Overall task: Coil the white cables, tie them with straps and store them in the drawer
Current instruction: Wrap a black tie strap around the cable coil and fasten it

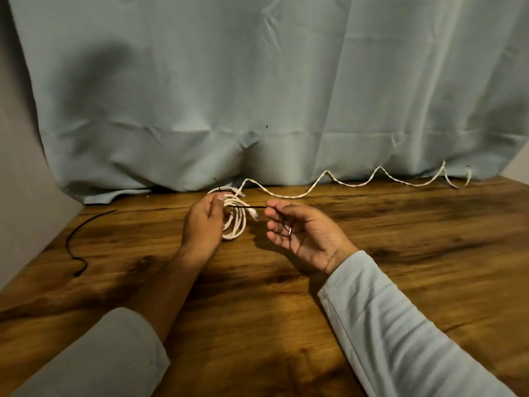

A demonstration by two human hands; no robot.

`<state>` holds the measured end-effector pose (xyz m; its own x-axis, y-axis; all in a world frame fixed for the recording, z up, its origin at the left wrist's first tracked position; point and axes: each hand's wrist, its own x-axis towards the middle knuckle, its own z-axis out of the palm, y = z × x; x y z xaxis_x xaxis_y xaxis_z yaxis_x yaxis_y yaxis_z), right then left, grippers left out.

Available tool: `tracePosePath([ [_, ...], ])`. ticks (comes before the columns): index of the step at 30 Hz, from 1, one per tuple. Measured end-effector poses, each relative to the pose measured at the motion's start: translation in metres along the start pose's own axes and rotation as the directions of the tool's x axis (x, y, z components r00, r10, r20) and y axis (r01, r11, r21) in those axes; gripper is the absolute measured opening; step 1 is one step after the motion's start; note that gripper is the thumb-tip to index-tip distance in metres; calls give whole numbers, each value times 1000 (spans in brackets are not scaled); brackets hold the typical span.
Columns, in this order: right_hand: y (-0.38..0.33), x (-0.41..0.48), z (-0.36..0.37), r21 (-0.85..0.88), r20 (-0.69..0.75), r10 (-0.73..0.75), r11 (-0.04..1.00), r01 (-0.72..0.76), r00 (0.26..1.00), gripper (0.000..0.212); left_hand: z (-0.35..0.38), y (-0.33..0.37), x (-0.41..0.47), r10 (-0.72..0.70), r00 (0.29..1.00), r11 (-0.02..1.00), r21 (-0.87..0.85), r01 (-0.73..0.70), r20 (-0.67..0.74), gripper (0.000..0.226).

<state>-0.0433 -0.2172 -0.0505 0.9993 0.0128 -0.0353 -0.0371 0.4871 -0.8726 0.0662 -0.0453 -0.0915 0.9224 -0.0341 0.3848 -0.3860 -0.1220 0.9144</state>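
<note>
Head view: the left grip holds the coil of white cable, toward the far side of the table. A black strap runs from the coil to the right grip, which pinches its end. The second cable lies wavy beside the curtain. A spare strap lies far left.
</note>
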Motion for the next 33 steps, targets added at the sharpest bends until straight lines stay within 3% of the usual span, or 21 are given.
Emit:
tracePosePath([
  [6,-4,-3,3,27,80,-148,989,146,986,26,-5,2,0,73,997,985,160,-67,-34,32],
  [11,-4,-4,5,-25,1,-274,961,274,962,17,-3,8,-3,67,997,977,207,-57,-40,31],
  [19,-8,-3,4,-40,-87,-433,901,431,897,22,-4,12,-6,79,996,967,244,-67,-41,32],
  [26,-13,-3,-1,-19,-145,-488,871,491,861,15,-4,10,-5,200,980,896,408,-177,-14,34],
  [33,-12,1,-3,0,-197,-506,857,516,840,15,-3,13,-8,233,972,843,495,-211,18,33],
])
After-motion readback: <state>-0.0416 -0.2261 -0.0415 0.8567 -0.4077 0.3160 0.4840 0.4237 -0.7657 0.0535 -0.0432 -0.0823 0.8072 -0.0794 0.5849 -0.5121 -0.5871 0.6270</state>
